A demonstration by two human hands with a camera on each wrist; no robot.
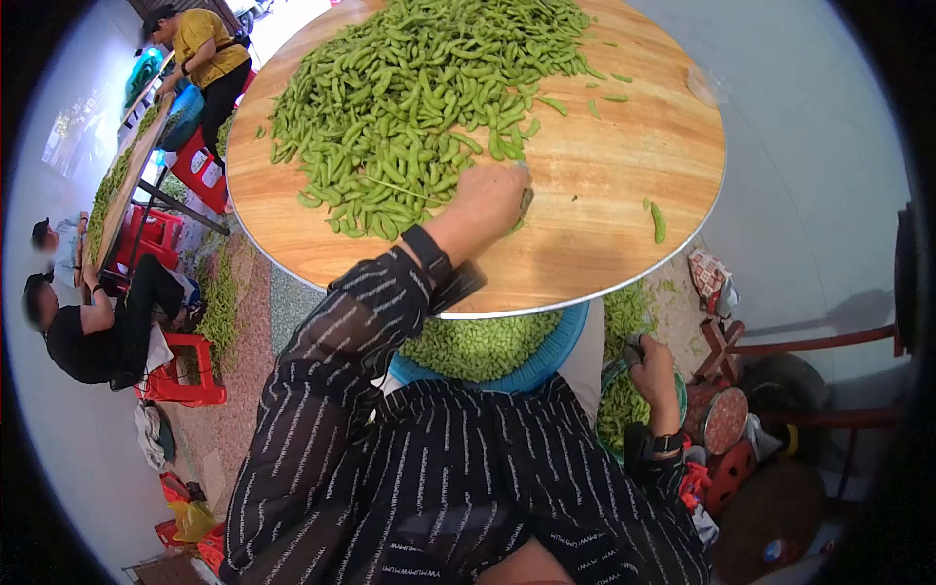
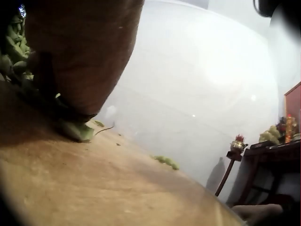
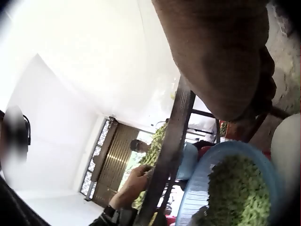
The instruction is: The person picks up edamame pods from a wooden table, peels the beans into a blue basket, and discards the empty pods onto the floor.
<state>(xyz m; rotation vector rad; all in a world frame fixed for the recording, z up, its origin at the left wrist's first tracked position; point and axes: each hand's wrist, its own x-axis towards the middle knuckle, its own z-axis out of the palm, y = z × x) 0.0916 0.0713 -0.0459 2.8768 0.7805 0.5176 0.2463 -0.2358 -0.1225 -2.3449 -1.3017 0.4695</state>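
My left hand (image 1: pixel 492 200) is on the round wooden table (image 1: pixel 624 166), at the near edge of a heap of green soybean pods (image 1: pixel 419 107). Its fingers are curled, and in the left wrist view a pod (image 2: pixel 80 131) shows under the fingertips against the tabletop. My right hand (image 1: pixel 655 375) hangs low past the table's edge, over a green basket (image 1: pixel 606 444) of pods. Something grey covers a fingertip there. In the right wrist view its fingers (image 3: pixel 267 75) are bent and mostly in shadow; I cannot tell whether they hold anything.
Shelled beans (image 1: pixel 478 349) fill a blue basin (image 1: pixel 405 370) on my lap under the table edge. A stray pod (image 1: pixel 658 222) lies at the table's right. Wooden furniture (image 1: pixel 721 351) and a round red tin (image 1: pixel 717 417) stand at right. Several people work at a long table (image 1: pixel 127 185) at left.
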